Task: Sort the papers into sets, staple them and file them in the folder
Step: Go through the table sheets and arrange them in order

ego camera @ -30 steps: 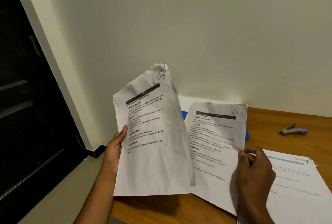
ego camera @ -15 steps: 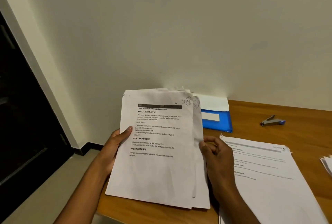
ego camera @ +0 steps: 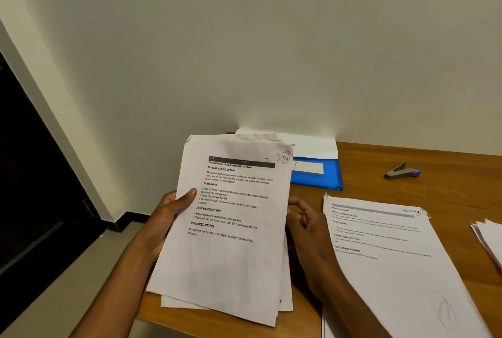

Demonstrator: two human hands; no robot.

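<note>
- Squared up since before: sheets (ego camera: 231,229) now one stack, at 7 o'clock on desk (ego camera: 434,169).
- Left hand (ego camera: 165,218) gripping it, thumb on top.
- Right hand (ego camera: 309,226) loosely curled beside its edge; grip unclear.
- Folder (ego camera: 317,174) at 12, stapler (ego camera: 402,172) at 2.

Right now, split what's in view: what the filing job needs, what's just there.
Job: held sheets, gripped by left hand; right hand beside them; stack on desk; stapler; blue folder; papers at right edge.
Just there: desk; dark door.
</note>
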